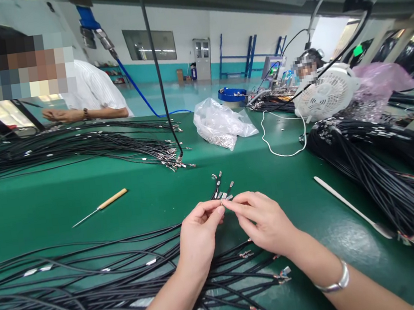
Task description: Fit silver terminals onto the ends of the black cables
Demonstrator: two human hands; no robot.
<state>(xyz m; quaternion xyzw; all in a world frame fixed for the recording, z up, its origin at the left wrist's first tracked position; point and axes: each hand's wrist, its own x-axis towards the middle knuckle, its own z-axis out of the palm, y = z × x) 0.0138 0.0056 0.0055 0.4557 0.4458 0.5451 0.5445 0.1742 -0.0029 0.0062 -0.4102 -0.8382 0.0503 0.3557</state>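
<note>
So the 2 hands meet over the green table [270,175]: left hand [198,236] pinching cable ends [224,195] between thumb and index finger, right hand [264,221] fingertips right there too, can't tell if they're gripping. Metal tips poke away from the person, leaning slightly right. Loose black cables [63,288] run lengthwise left to right below.
</note>
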